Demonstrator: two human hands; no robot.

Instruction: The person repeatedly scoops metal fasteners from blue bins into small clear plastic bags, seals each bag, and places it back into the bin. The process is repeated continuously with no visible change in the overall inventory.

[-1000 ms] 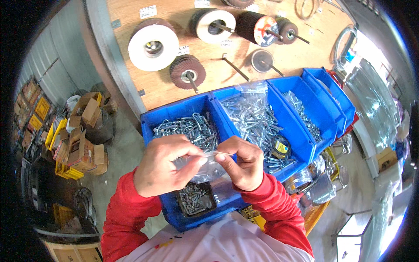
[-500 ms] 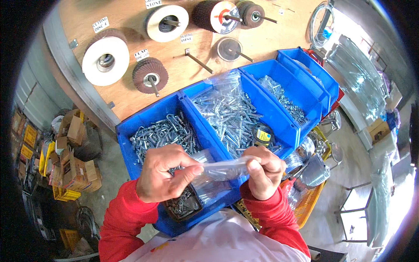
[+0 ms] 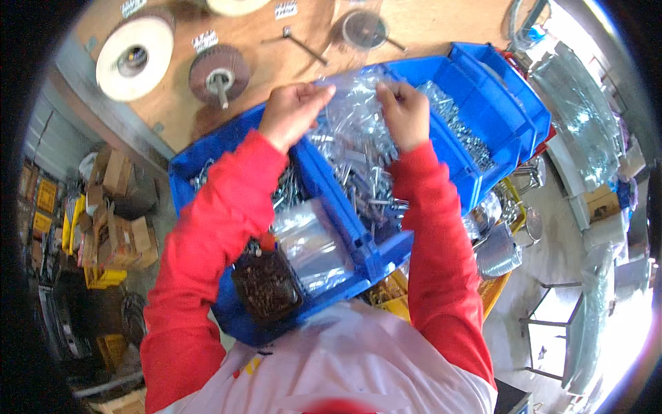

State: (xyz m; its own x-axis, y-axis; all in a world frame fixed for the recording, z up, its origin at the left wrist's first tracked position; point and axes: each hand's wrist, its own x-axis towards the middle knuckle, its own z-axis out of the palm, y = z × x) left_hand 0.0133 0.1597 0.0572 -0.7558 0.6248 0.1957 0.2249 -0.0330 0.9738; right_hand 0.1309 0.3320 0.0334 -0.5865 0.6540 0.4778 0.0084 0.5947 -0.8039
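Between the two hands, a clear plastic bag [image 3: 353, 103] spans the gap above heaped bolts [image 3: 365, 183] in a blue bin [image 3: 396, 245]. From where I stand, the left hand [image 3: 293, 114] and the right hand [image 3: 407, 114] each seem to pinch the film between thumb and fingertips; glare hides whether it is one layer or several, and whether its lower part touches the metal. My worry would be the film slipping or tearing if one side is pulled harder, or snagging on bolt ends. Bodyward of the hands, a blue divider [image 3: 338, 207] makes a hard edge, with a stack of clear bags [image 3: 314, 248] to its left. Ahead of the left hand, a bare metal rod [image 3: 309, 50] juts from the wooden board [image 3: 427, 31], so a longer reach could knock it. The freest room looks to be rightward, over the neighbouring bin [image 3: 483, 114].
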